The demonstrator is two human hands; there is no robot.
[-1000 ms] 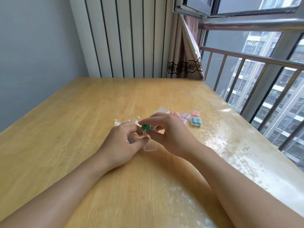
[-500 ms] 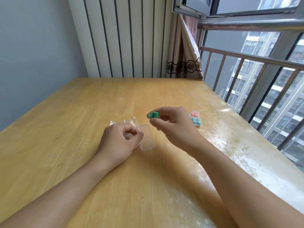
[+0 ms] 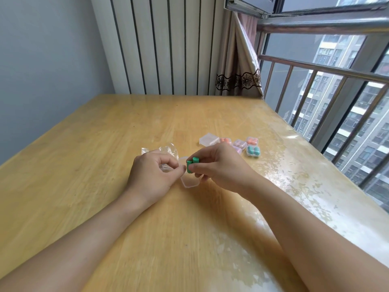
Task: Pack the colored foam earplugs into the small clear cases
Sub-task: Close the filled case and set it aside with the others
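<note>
My right hand [image 3: 219, 165] pinches two green foam earplugs [image 3: 192, 164] side by side, just above an open small clear case [image 3: 189, 181] lying on the wooden table [image 3: 105, 154]. My left hand [image 3: 151, 175] sits to the left of the case with its fingers curled, the thumb and fingertips at the case's edge and on crumpled clear plastic. Whether it grips the case or only the plastic is hidden. Several filled cases lie behind my right hand: a teal one [image 3: 253, 151], an orange one [image 3: 252, 141], a pale purple one [image 3: 240, 144].
A crumpled clear plastic bag [image 3: 166, 152] lies beyond my left hand. An empty clear case [image 3: 208, 139] and another orange-filled case [image 3: 225, 141] sit at the back of the group. Window railing [image 3: 315, 85] runs along the table's right edge; a wall and radiator stand behind.
My right hand lifted away with the green earplug, then came back down to the open case, now showing two green earplugs together. My left hand stayed by the case.
</note>
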